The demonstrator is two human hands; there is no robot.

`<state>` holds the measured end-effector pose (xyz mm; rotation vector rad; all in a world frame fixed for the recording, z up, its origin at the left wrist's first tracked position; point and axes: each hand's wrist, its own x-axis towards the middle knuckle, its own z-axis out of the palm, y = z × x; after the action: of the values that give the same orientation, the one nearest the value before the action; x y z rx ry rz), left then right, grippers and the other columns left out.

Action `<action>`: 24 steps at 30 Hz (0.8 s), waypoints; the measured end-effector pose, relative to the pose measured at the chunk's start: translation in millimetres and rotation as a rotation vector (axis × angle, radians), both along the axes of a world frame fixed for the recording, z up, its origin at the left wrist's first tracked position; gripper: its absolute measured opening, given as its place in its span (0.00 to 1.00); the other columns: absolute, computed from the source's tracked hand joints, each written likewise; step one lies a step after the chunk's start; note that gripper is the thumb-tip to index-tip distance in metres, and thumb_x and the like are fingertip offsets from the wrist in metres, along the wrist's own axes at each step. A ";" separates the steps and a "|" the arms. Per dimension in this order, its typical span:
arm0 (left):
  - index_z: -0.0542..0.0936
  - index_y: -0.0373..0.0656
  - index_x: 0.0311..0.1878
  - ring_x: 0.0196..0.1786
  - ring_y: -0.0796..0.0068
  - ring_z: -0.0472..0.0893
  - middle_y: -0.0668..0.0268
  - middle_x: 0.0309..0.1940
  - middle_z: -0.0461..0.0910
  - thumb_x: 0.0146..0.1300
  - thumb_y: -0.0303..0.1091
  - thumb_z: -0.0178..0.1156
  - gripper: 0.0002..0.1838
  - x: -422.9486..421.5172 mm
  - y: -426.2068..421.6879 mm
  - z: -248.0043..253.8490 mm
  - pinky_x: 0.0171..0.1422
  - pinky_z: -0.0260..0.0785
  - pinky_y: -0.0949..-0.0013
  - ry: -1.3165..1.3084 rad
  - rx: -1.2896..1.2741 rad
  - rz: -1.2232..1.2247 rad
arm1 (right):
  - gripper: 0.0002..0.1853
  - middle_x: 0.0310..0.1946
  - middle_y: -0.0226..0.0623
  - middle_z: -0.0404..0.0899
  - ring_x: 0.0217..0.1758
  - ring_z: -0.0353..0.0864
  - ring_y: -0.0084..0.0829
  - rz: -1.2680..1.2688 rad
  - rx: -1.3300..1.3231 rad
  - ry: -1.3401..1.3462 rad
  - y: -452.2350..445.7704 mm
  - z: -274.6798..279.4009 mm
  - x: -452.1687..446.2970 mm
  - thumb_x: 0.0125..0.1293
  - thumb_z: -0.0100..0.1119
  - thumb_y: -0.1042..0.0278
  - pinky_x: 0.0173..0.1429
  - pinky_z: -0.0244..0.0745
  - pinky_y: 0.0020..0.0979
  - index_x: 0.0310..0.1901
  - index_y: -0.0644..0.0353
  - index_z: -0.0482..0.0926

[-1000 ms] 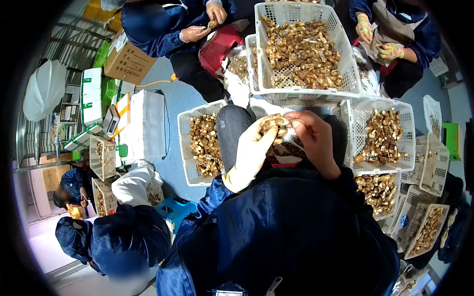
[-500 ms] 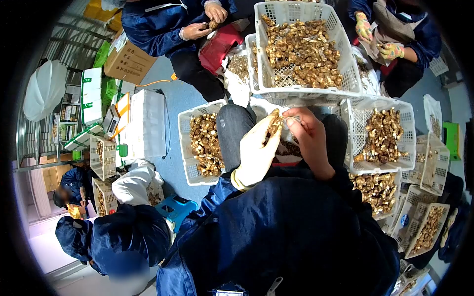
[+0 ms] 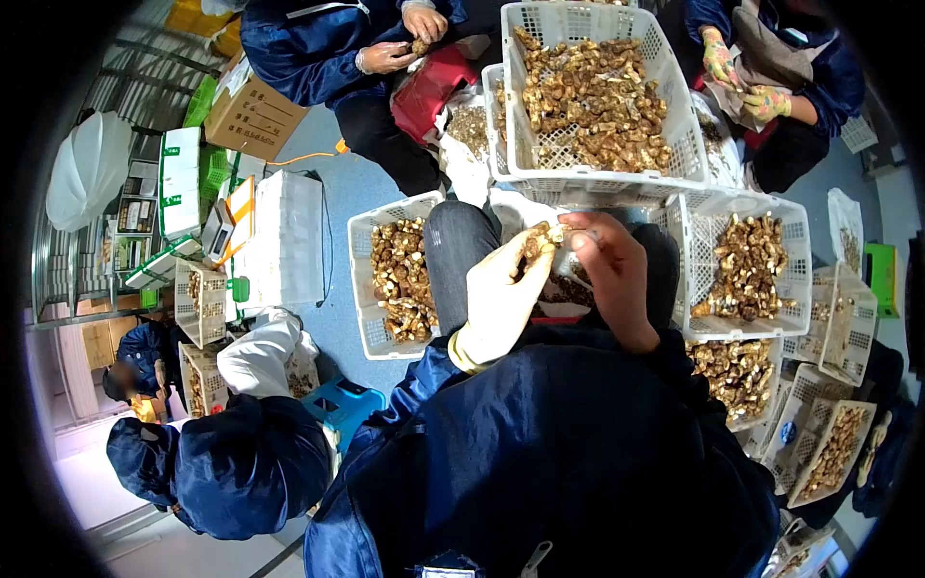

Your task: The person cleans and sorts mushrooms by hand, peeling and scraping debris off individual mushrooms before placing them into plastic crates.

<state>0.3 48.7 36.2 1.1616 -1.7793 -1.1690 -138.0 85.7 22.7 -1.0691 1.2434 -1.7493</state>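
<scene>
My left hand (image 3: 494,297), in a pale glove, is closed around a small brown mushroom (image 3: 541,243) above my lap. The mushroom's whitish end points toward my right hand (image 3: 617,277), which is bare. The fingers of that hand are pinched right beside the mushroom's pale end; whatever is between them is too small to make out. Below the hands, between my knees, dark scraps (image 3: 568,292) show on a white sheet, partly hidden by the hands.
A large white crate (image 3: 602,179) of mushrooms stands ahead. More mushroom crates stand at left (image 3: 358,279) and right (image 3: 798,260). Two co-workers sit opposite; one wears patterned gloves (image 3: 768,102). Another person (image 3: 252,467) is at lower left, near a blue stool (image 3: 344,405).
The mushroom has turned in my left fingers, so its pale end now shows more. My right hand has shifted slightly right and its fingers have moved against that end.
</scene>
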 end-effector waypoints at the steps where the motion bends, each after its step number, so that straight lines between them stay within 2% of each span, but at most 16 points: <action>1: 0.79 0.33 0.50 0.38 0.84 0.78 0.65 0.37 0.83 0.63 0.26 0.58 0.13 -0.9 0.5 3.8 0.44 0.71 0.79 -0.029 -0.026 0.000 | 0.06 0.39 0.38 0.82 0.37 0.77 0.19 -0.023 0.001 0.100 -0.8 -0.9 -0.1 0.65 0.53 0.75 0.41 0.71 0.22 0.41 0.66 0.77; 3: 0.79 0.33 0.51 0.38 0.83 0.79 0.65 0.37 0.83 0.64 0.27 0.58 0.13 -1.2 0.8 5.8 0.44 0.71 0.78 -0.041 -0.006 -0.009 | 0.06 0.36 0.36 0.82 0.35 0.77 0.18 -0.070 0.003 0.300 -3.2 -4.6 -0.3 0.65 0.53 0.75 0.39 0.71 0.21 0.40 0.65 0.77; 5: 0.79 0.34 0.51 0.38 0.83 0.79 0.65 0.38 0.83 0.65 0.28 0.57 0.13 0.0 1.0 4.9 0.44 0.71 0.78 -0.009 0.083 -0.020 | 0.08 0.39 0.35 0.81 0.37 0.76 0.17 -0.007 0.133 0.117 -1.0 -11.0 -5.9 0.67 0.50 0.74 0.41 0.69 0.19 0.42 0.67 0.76; 6: 0.78 0.34 0.51 0.38 0.82 0.79 0.65 0.39 0.83 0.66 0.30 0.56 0.14 0.6 0.4 3.7 0.44 0.71 0.78 0.086 0.207 -0.037 | 0.08 0.40 0.35 0.80 0.38 0.76 0.16 0.027 0.197 0.025 -0.2 -13.0 -8.3 0.69 0.48 0.73 0.42 0.69 0.18 0.42 0.68 0.76; 9: 0.76 0.34 0.53 0.37 0.80 0.80 0.65 0.40 0.82 0.70 0.37 0.51 0.17 3.7 -6.2 -6.1 0.43 0.71 0.78 0.366 0.593 -0.093 | 0.06 0.31 0.34 0.83 0.33 0.75 0.13 -0.045 0.160 -0.010 -1.1 -5.9 -13.6 0.65 0.54 0.73 0.37 0.68 0.17 0.38 0.67 0.77; 11: 0.76 0.33 0.52 0.37 0.77 0.81 0.63 0.39 0.82 0.70 0.39 0.50 0.18 5.3 -10.6 1.5 0.42 0.73 0.76 0.494 0.767 -0.108 | 0.06 0.35 0.36 0.83 0.35 0.76 0.16 -0.021 0.162 -0.005 1.3 5.9 -16.2 0.64 0.54 0.74 0.39 0.70 0.19 0.35 0.68 0.76; 12: 0.76 0.33 0.52 0.37 0.77 0.81 0.63 0.38 0.82 0.70 0.39 0.50 0.18 5.6 -11.3 -1.0 0.42 0.73 0.76 0.533 0.786 -0.107 | 0.06 0.36 0.37 0.83 0.36 0.77 0.18 -0.008 0.164 -0.003 2.2 8.9 -16.5 0.64 0.55 0.74 0.40 0.71 0.20 0.33 0.68 0.75; 15: 0.77 0.32 0.50 0.36 0.74 0.82 0.61 0.38 0.83 0.70 0.40 0.50 0.18 8.0 -12.4 -9.6 0.42 0.75 0.73 0.623 0.844 -0.111 | 0.05 0.42 0.41 0.81 0.40 0.79 0.24 0.049 -0.045 0.175 -0.8 -6.0 -16.8 0.62 0.55 0.75 0.44 0.73 0.25 0.32 0.67 0.77; 18: 0.77 0.32 0.49 0.36 0.72 0.83 0.59 0.37 0.83 0.70 0.40 0.50 0.18 9.8 -12.7 -12.5 0.42 0.76 0.72 0.657 0.901 -0.144 | 0.05 0.45 0.44 0.80 0.44 0.80 0.28 0.105 -0.099 0.321 -0.9 -9.8 -17.5 0.61 0.55 0.76 0.47 0.74 0.29 0.35 0.66 0.79; 21: 0.76 0.31 0.50 0.36 0.71 0.83 0.59 0.37 0.83 0.70 0.40 0.49 0.18 11.7 -12.7 -15.5 0.43 0.76 0.72 0.653 0.925 -0.186 | 0.06 0.43 0.43 0.80 0.42 0.80 0.26 0.071 -0.068 0.412 -0.6 -6.8 -18.1 0.61 0.55 0.75 0.46 0.73 0.27 0.38 0.64 0.80; 24: 0.76 0.31 0.50 0.37 0.71 0.83 0.58 0.38 0.83 0.71 0.40 0.49 0.19 11.1 -13.2 -13.8 0.43 0.76 0.72 0.630 0.912 -0.198 | 0.07 0.41 0.40 0.81 0.43 0.79 0.23 0.120 0.231 0.255 5.7 1.5 -21.2 0.64 0.54 0.74 0.46 0.73 0.25 0.41 0.65 0.79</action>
<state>11.4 35.5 22.5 0.8961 -0.8732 -2.2847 -159.2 91.4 24.2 -1.2280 1.4641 -1.3724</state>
